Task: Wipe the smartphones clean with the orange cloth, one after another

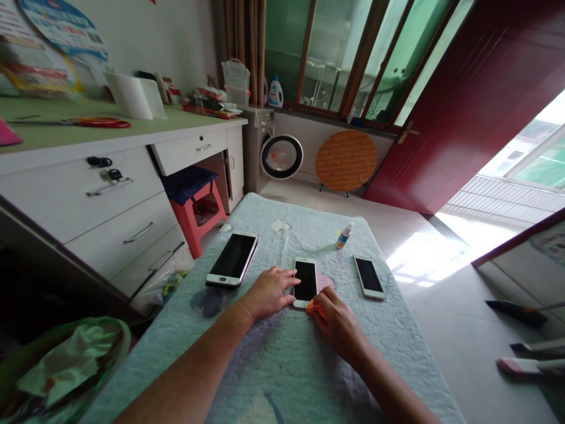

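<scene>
A white smartphone (305,281) with a dark screen lies face up in the middle of the cloth-covered table. My left hand (272,290) rests against its left side, fingers spread, with fingertips on the edge and screen. Bunched in my right hand (332,312) is an orange cloth (316,308), pressed at the phone's lower right corner. To the left lies a larger white-framed smartphone (233,259), which seems to rest on another dark flat thing. Another white smartphone (369,277) lies on the right. Beyond it stands a small spray bottle (345,235) with a blue label.
A pale blue quilted cover (282,365) lies over the table. White drawers (110,188) and a red stool (200,212) stand left, near a waste basket (126,335). Behind are a washing machine (258,141) with its door open and a round wooden tabletop (346,159).
</scene>
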The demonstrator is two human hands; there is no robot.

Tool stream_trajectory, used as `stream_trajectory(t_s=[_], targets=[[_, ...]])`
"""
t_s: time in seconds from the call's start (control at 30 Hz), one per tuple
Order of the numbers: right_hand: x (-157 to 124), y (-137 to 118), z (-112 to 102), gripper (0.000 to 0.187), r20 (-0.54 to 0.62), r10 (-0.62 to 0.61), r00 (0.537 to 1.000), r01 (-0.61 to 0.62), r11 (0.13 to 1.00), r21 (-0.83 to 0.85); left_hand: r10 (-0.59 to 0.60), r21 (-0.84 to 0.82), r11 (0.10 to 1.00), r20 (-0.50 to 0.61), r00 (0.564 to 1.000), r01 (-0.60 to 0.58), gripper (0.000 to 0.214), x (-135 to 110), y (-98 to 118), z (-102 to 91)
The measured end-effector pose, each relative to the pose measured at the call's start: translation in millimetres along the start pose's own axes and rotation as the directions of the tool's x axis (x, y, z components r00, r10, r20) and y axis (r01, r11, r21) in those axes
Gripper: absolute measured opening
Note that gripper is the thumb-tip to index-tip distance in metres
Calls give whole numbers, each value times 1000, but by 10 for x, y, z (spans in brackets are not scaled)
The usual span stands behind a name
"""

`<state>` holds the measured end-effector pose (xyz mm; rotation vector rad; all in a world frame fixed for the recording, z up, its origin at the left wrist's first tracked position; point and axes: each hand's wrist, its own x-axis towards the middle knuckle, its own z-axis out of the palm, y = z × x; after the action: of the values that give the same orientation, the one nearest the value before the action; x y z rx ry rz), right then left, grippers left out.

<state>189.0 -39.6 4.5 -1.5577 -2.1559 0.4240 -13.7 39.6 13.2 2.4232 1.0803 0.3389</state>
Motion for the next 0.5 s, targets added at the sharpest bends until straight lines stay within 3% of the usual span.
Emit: stream_trajectory(t_s=[0.27, 0.5], targets=[[155, -153, 100, 12, 40, -108, 993, 111, 991, -76, 7, 23, 1000, -29, 1000, -7, 39, 15, -25, 58], [260, -292, 210, 11, 74, -99, 992, 111, 977, -184, -7, 9, 1000, -32, 999, 8, 36, 13, -12, 66]])
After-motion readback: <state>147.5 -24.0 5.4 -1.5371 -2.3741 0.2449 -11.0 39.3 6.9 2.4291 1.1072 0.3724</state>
